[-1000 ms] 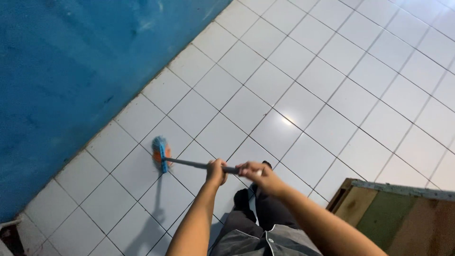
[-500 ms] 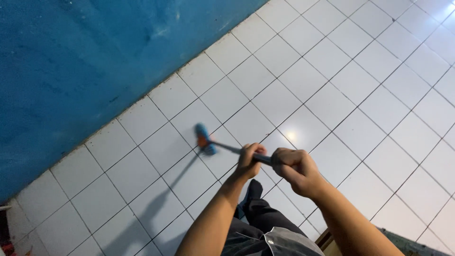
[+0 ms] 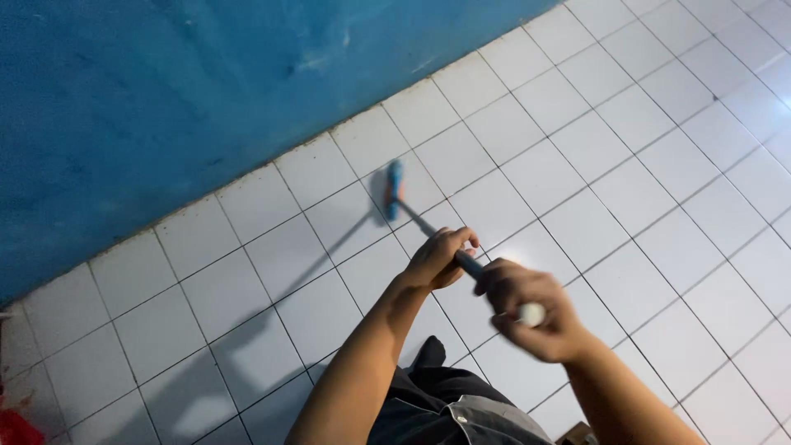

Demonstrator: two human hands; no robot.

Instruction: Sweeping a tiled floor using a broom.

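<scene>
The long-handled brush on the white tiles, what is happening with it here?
A person stands over a white tiled floor and grips a long-handled brush with both hands. The left hand holds the dark handle lower down, and the right hand holds it near its pale top end. The blue brush head rests on the tiles, a short way from the blue wall. The right hand looks blurred.

right hand + brush head blurred
</scene>
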